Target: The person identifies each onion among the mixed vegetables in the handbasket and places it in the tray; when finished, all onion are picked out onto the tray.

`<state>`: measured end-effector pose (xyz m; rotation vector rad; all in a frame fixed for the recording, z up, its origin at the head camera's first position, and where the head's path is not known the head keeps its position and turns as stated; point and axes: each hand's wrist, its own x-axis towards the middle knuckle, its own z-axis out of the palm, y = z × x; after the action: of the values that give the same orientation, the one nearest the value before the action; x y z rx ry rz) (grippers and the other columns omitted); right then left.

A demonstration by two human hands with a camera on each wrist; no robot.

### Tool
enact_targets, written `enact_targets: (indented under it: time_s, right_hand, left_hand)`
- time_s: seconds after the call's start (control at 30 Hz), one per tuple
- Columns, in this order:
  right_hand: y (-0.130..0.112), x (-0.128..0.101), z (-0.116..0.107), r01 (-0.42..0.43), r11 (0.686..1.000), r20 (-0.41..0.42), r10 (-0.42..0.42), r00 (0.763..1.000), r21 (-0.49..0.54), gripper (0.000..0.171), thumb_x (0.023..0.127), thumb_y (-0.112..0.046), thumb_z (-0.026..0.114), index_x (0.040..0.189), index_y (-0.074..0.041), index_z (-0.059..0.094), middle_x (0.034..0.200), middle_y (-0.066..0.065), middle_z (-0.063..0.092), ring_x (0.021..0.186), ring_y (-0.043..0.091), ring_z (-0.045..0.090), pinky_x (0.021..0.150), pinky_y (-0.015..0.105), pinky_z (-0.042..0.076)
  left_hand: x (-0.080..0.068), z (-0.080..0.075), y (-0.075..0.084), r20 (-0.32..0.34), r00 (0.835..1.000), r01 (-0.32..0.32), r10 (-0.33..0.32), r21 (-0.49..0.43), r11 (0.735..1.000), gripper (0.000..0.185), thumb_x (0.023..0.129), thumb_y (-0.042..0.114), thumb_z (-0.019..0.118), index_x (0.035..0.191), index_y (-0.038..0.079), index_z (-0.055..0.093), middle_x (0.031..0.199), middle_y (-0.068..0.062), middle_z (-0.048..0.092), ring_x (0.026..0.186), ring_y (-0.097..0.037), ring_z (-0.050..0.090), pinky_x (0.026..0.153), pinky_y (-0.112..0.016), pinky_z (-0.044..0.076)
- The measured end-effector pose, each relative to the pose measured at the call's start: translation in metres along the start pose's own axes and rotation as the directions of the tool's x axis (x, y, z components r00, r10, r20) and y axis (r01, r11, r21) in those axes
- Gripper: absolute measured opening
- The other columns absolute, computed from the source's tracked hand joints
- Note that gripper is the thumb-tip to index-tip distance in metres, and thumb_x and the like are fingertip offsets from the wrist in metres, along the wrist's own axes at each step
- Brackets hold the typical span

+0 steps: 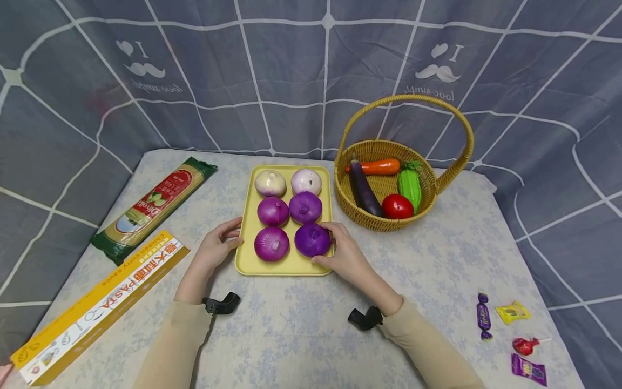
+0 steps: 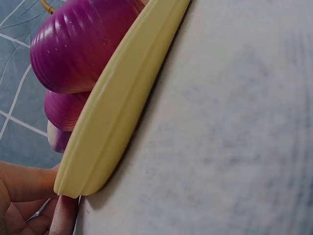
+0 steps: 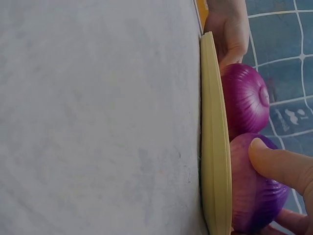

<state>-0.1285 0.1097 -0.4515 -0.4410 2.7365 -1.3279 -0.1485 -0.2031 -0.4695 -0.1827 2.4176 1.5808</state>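
A yellow tray [image 1: 248, 267] carries several onions in two columns. In its front right corner sits a dark purple onion [image 1: 312, 240], which my right hand [image 1: 344, 249] holds from the right. The right wrist view shows the thumb [image 3: 274, 161] pressed on this onion, with other fingers round its far side. A red-purple onion [image 1: 271, 244] lies to its left. My left hand [image 1: 216, 246] grips the tray's left edge, thumb at the rim and a finger low against the side in the left wrist view. Behind are more purple onions [image 1: 272, 211] and two paler ones [image 1: 270, 183].
A wicker basket [image 1: 350, 213] with a tall handle stands right of the tray, holding an eggplant, a carrot, a tomato and a green vegetable. Left lie a noodle pack [image 1: 155, 208] and a long pasta box [image 1: 104, 308]. Several candies [image 1: 514, 312] lie at front right.
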Motion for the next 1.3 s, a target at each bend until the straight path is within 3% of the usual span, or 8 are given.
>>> enact_targets:
  time_s: [0.3, 0.77, 0.87, 1.03, 1.3]
  right_hand:
    - [-0.002, 0.002, 0.002, -0.026, 0.999, 0.004, 0.026, 1.000, -0.033, 0.087, 0.071, -0.017, 0.089, 0.143, -0.003, 0.043, 0.142, 0.017, 0.047, 0.132, 0.033, 0.048, 0.112, 0.047, 0.039]
    - [-0.004, -0.003, -0.007, -0.086, 0.996, 0.005, 0.086, 0.996, -0.034, 0.091, 0.073, -0.025, 0.088, 0.147, -0.004, 0.040, 0.146, 0.016, 0.045, 0.132, 0.032, 0.048, 0.111, 0.049, 0.040]
    - [-0.007, -0.005, -0.014, -0.065, 0.997, -0.017, 0.065, 0.998, -0.031, 0.084, 0.076, -0.025, 0.086, 0.145, -0.003, 0.044, 0.143, 0.016, 0.048, 0.130, 0.034, 0.050, 0.108, 0.048, 0.043]
    - [-0.008, -0.009, -0.025, -0.008, 0.999, -0.078, 0.011, 0.997, 0.034, 0.056, 0.086, -0.020, 0.077, 0.135, -0.002, 0.056, 0.136, 0.014, 0.057, 0.129, 0.033, 0.053, 0.107, 0.045, 0.045]
    - [-0.005, -0.011, -0.043, -0.001, 0.986, -0.149, 0.026, 0.988, 0.166, 0.037, 0.093, -0.012, 0.068, 0.127, -0.001, 0.062, 0.130, 0.014, 0.060, 0.126, 0.029, 0.055, 0.108, 0.041, 0.045]
  left_hand:
    - [0.002, 0.001, 0.001, -0.001, 1.000, 0.001, -0.001, -0.005, 1.000, 0.058, 0.098, 0.006, 0.056, 0.153, 0.009, 0.036, 0.146, -0.019, 0.048, 0.129, -0.032, 0.049, 0.083, -0.009, 0.045]
    - [0.003, 0.003, 0.000, 0.004, 1.000, 0.003, -0.003, 0.003, 1.000, 0.058, 0.099, 0.007, 0.056, 0.153, 0.009, 0.036, 0.146, -0.019, 0.048, 0.129, -0.032, 0.049, 0.083, -0.009, 0.044]
    - [0.003, 0.003, 0.000, 0.000, 1.000, 0.006, -0.006, 0.015, 1.000, 0.057, 0.099, 0.008, 0.056, 0.153, 0.010, 0.036, 0.145, -0.019, 0.049, 0.130, -0.032, 0.049, 0.089, -0.016, 0.046]
    - [0.002, 0.004, 0.002, -0.004, 1.000, 0.015, -0.015, 0.030, 0.999, 0.056, 0.100, 0.009, 0.055, 0.153, 0.009, 0.036, 0.144, -0.019, 0.050, 0.129, -0.033, 0.049, 0.101, -0.036, 0.047]
    - [-0.003, -0.005, 0.017, 0.000, 0.999, 0.035, -0.035, 0.068, 0.997, 0.051, 0.104, 0.016, 0.049, 0.152, 0.006, 0.037, 0.144, -0.020, 0.050, 0.128, -0.033, 0.052, 0.101, -0.038, 0.048]
